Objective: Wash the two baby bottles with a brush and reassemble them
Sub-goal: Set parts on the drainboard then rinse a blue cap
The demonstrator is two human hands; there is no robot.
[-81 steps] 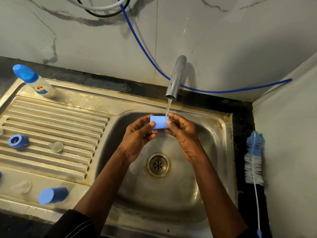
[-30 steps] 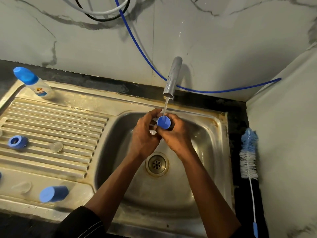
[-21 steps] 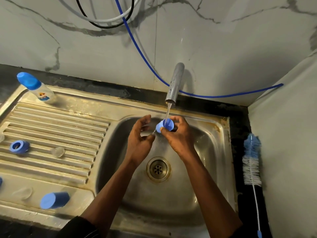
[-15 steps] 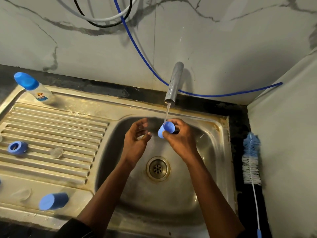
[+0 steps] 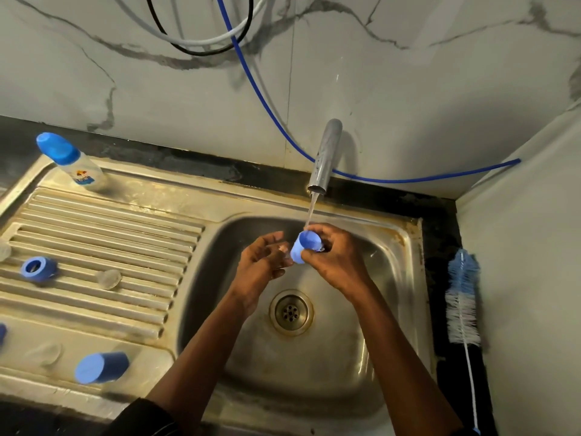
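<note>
One cap (image 5: 301, 252) | closed end up, axis tilted | right hand (image 5: 334, 262) fingers (image 5: 319, 230) pinch it | left hand (image 5: 259, 267) unclear

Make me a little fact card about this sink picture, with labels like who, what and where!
tap: running, thin stream falling to the blue cap
right hand: grips the blue cap under the stream, over the sink
left hand: beside the cap; unclear whether it holds anything
brush: lying on the dark counter right of the sink, untouched
draining board: capped bottle standing, blue ring, second blue cap on its side, clear teat
</note>
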